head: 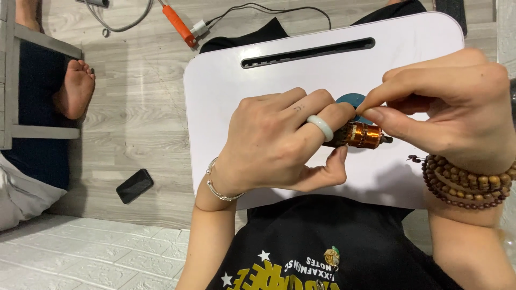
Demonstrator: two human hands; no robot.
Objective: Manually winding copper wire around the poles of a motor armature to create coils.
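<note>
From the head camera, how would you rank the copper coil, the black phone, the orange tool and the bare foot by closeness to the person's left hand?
From the left hand:
1. Copper coil, held in its fingers over the white lap tray.
2. Black phone, on the floor to the left.
3. Orange tool, top of view, on the floor beyond the tray.
4. Bare foot, far left.
</note>
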